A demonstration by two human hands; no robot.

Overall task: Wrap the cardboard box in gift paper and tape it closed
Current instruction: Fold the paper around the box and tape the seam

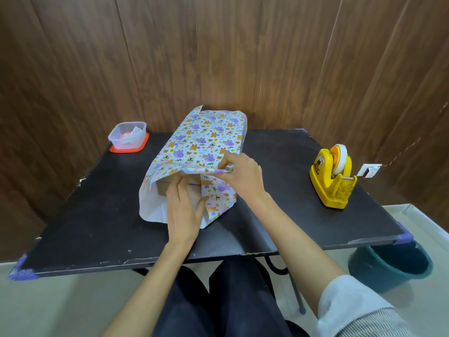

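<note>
Paper folds are needing sharp creases: right grip [243,176] is pinching gift paper [206,139] above the cardboard box [165,188] end, left grip [182,210] pressing flat-fingered below.

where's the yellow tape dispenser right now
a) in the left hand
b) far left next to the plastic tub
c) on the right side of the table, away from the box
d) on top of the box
C: the yellow tape dispenser stands on the right side of the black table, apart from the cardboard box, where the left hand presses and the right hand pinches the gift paper.
</note>
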